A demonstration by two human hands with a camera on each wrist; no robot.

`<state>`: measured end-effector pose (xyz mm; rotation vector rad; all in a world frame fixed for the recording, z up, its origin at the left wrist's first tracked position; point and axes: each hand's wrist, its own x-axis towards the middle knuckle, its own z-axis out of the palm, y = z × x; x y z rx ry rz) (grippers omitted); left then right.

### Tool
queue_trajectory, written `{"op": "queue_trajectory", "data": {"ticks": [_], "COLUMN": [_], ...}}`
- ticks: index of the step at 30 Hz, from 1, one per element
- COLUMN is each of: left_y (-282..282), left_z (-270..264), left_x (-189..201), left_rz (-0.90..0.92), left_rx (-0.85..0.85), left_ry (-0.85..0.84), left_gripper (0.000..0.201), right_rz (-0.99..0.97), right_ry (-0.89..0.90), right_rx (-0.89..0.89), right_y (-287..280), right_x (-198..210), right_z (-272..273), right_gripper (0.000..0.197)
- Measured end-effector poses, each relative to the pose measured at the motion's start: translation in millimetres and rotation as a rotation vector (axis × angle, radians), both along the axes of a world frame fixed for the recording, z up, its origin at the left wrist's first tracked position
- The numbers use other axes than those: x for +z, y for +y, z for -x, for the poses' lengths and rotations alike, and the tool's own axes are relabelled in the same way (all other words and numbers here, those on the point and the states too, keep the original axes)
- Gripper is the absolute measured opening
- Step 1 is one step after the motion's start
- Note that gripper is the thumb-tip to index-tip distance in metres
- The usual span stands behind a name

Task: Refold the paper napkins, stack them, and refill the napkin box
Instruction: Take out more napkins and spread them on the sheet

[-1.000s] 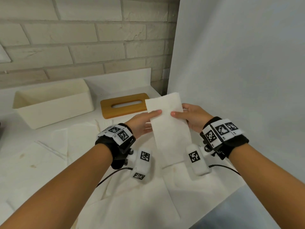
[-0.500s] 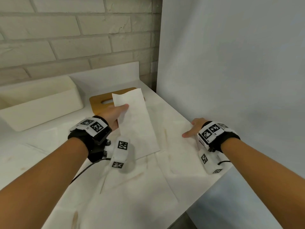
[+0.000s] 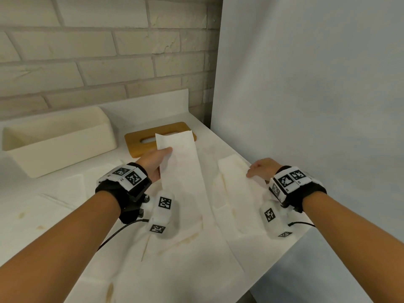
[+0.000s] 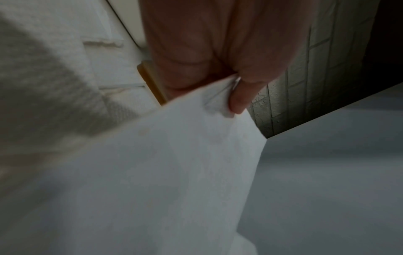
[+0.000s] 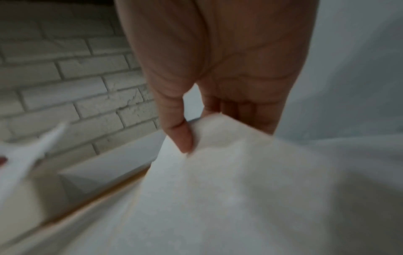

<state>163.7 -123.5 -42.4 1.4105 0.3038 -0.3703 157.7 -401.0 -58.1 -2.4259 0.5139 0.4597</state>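
My left hand [image 3: 156, 162] pinches a long folded white napkin [image 3: 183, 173] near its top edge and holds it up over the counter; the left wrist view shows the thumb [image 4: 242, 98] pressed on the paper [image 4: 174, 163]. To the right, my right hand [image 3: 261, 171] pinches the edge of another white napkin [image 3: 238, 189] and lifts it off the counter, thumb [image 5: 183, 138] on top of the sheet [image 5: 240, 181]. The open cream napkin box [image 3: 59, 147] stands at the back left. Its wooden lid [image 3: 140, 145] with a slot lies beside it, partly behind the held napkin.
Several unfolded white napkins [image 3: 175, 259] cover the white counter, some with brown stains. A brick wall runs along the back and a plain white panel [image 3: 306, 106] rises at the right. The counter edge [image 3: 284, 259] falls away at the lower right.
The right hand let go of the folded napkin, moved right to the counter and has now pinched and raised a second napkin. The left hand keeps holding the folded napkin.
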Motion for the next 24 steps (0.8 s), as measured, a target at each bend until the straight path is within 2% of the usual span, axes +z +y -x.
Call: {"op": "queue_trajectory", "data": {"ticks": [1,3,6,7,10,13,17,20,24], "left_y": [0.1,0.0,0.7,1.3,3.7,6.6,12.1,13.5,10.3], "left_z": [-0.4,-0.6,-0.2,-0.5,-1.5,-2.7,-3.6,-2.8,-3.1], "left_x": [-0.3,-0.2,-0.5,-1.5,-4.1,-4.9,-6.4,-10.7,-13.6], "left_rz": [0.007,0.014,0.012,0.013,0.032,0.046,0.052,0.068,0.121], "left_rx": [0.003,0.003,-0.002,-0.002,-0.001,-0.004,-0.009,-0.035,-0.074], "left_ry": [0.002,0.006,0.014,0.017,0.018,0.017,0.019,0.073,0.108], "left_gripper": [0.036,0.037,0.038,0.038,0.037,0.037,0.028,0.019,0.026], "right_rz": [-0.086,-0.284,-0.463,-0.471,-0.318,-0.228,-0.506,-0.703,-0.948], "right_ry": [-0.056,-0.173,-0.190,-0.184,-0.220,-0.232,-0.188,-0.305,-0.482], "right_rx": [-0.021,-0.091,-0.133,-0.122,-0.050,-0.038,-0.114,-0.082,0.016], "right_y": [-0.7,-1.9,-5.3,-4.3,-0.3,0.9,7.0,29.1,60.0], "right_x": [4.2,13.7,22.1,25.8,29.8,28.6,37.8,64.1,112.9], "right_z": [-0.9,-1.4,-4.7,-4.4,-5.5,-5.9,-5.3,-4.7,-6.5], "right_gripper": [0.017,0.028,0.051,0.052,0.038,0.036,0.040,0.039,0.024]}}
